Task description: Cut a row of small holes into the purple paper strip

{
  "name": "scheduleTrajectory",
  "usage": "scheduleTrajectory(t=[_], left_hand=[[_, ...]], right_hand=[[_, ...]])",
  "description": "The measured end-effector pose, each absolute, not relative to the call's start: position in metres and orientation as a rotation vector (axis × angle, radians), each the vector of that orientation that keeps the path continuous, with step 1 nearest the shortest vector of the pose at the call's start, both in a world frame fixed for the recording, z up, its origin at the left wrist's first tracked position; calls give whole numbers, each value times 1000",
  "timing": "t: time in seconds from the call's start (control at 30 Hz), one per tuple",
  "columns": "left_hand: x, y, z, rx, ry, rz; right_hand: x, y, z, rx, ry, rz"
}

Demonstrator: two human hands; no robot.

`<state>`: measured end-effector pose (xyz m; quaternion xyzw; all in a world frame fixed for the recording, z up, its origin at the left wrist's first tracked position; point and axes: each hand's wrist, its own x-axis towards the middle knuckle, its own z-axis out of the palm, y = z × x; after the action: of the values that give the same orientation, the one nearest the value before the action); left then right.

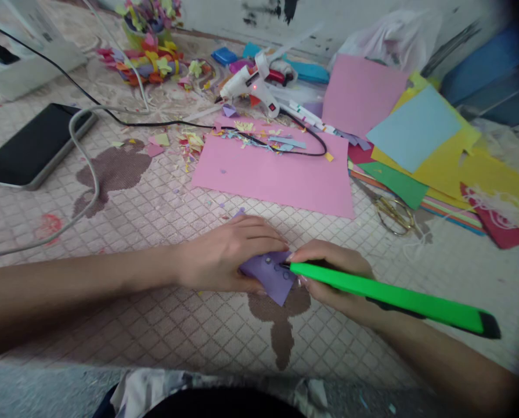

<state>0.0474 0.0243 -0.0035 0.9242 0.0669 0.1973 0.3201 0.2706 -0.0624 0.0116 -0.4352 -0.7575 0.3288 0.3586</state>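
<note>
A small piece of purple paper (273,285) with a few little circles marked on it sits at the front middle of the table. My left hand (233,249) is closed over it, fingers curled round its upper side, and a corner of the paper shows behind the knuckles. From the right, my right hand (335,270) grips a long bright green utility knife (385,293) with a black tail end. The knife's dark tip meets the paper beside the circles. Part of the paper is hidden under my left fingers.
Beyond my hands lies a pink sheet (272,183) with paper scraps and a black cord across it. A white glue gun (259,87) stands behind it. Gold-handled scissors (394,215) and stacked coloured sheets (416,128) are right; a phone (35,145) and grey cable (94,174) left.
</note>
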Motion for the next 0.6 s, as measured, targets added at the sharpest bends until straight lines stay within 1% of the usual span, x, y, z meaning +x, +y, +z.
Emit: scheduleTrajectory(t=[0.2,0.33,0.5,0.6], left_hand=[[47,24,-3,2419,186,519],[46,24,-5,2404,191,528],[46,22,-3,2439,211,508],[45,20,-1,2470,236,493]], right_hand=[[271,-62,9,-1125,-1979,834],[272,-63,9,-1095,-1930,891],[273,-67,12,-1235,-1758,858],[272,-69,13,-1250,-1753,845]])
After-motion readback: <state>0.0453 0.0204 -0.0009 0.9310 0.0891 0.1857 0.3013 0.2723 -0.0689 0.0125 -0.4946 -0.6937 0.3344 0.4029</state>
